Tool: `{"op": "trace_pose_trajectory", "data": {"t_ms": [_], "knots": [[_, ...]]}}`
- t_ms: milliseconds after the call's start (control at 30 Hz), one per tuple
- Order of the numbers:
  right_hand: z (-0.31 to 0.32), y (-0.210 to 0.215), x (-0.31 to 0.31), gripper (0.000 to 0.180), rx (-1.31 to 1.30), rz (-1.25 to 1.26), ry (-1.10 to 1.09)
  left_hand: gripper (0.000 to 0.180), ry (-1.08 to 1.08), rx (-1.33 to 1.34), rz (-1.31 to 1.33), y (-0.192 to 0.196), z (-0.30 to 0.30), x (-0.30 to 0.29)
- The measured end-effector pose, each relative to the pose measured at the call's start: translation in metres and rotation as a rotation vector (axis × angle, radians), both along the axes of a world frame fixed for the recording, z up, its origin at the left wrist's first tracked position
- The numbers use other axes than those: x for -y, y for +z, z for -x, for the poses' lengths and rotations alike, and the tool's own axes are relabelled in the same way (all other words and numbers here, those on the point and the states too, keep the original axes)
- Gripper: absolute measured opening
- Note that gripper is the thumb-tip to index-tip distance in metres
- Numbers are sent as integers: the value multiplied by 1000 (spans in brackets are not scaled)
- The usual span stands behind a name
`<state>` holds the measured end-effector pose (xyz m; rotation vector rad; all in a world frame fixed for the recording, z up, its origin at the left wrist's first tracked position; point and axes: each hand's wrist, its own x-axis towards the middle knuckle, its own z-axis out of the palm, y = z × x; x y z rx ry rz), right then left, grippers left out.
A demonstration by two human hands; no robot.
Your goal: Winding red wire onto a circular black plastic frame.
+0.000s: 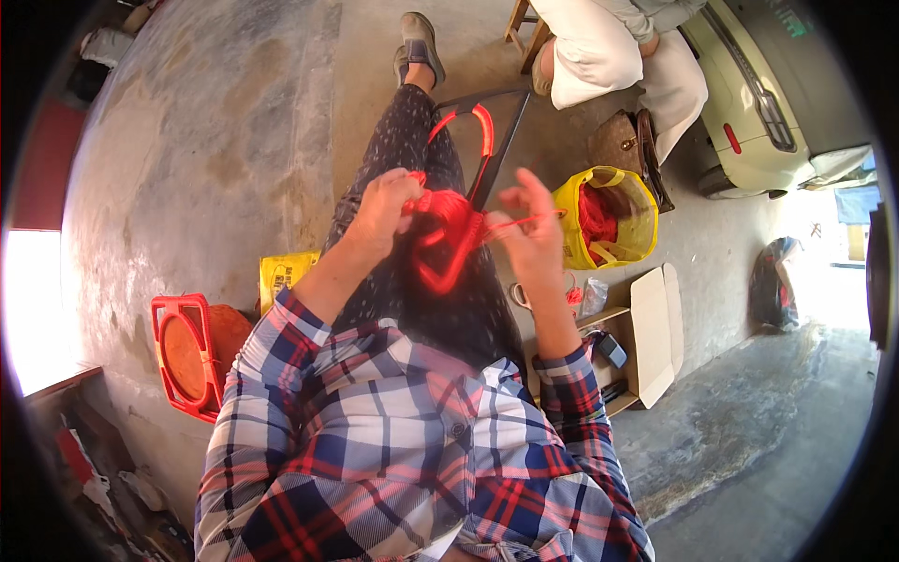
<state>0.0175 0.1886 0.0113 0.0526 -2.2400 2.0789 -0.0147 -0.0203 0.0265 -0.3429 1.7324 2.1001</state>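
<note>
Over my lap, my left hand (pixel 382 214) pinches the upper left edge of a bundle of red yarn work (pixel 445 211). Its lower part, a loop, is smeared by motion. My right hand (pixel 532 229) is raised just to the right, index finger lifted, with a thin red strand of yarn (pixel 503 225) running from the work into its fingers. Whether a slim hook is also in that hand, I cannot tell. Beyond the work stands a dark frame (pixel 510 140), with a curved part wrapped in red against it.
A yellow bag (pixel 568 201) holding red yarn stands to the right, by a brown handbag (pixel 609 140). Nearer lie scissors (pixel 520 296) and an open cardboard box (pixel 653 337). At left are a red plastic stool (pixel 178 314) and a yellow bag. A seated person (pixel 599 56) and a vehicle (pixel 749 103) are beyond.
</note>
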Motion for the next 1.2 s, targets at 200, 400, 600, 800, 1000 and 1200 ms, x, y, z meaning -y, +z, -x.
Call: {"op": "trace_pose_trajectory", "data": {"t_ms": [200,400,600,800,1000,1200], "knots": [[2,27,17,30,-205,-108,-7,23,-139,-239,-127,38,-8,-37],[-9,30,-67,8,192,-72,97,12,-187,-25,89,-8,10,-25],[-41,7,-114,23,593,-553,664,44,-234,-135,215,-41,2,-29],[-64,-19,-254,6,-113,933,-382,46,-325,-42,-53,-41,7,-31],[-52,-45,-193,10,225,700,-302,31,-364,35,-132,-34,8,-35],[-21,-50,-40,9,432,516,37,25,-334,47,-147,-41,9,-43]]}}
